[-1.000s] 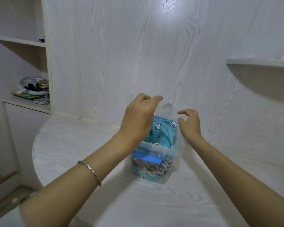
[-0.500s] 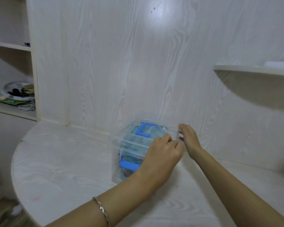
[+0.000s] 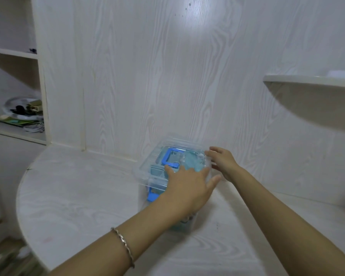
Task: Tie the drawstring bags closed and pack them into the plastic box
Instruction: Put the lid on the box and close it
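Plastic box [image 3: 147,172] sits on tabletop [image 3: 78,196] against the wall, lid on, teal bags visible inside. Left hand [image 3: 189,186] lies flat on the lid, fingers spread, grasping nothing. Right hand [image 3: 221,161], fingers extended, touches the lid's right edge.

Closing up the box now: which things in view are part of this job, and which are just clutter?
Job:
- plastic box
- clear lid with blue handle
- teal drawstring bags inside
- left hand flat on lid
- right hand at lid edge

Clutter:
- pile on left shelf
- coiled cable
- wall shelf
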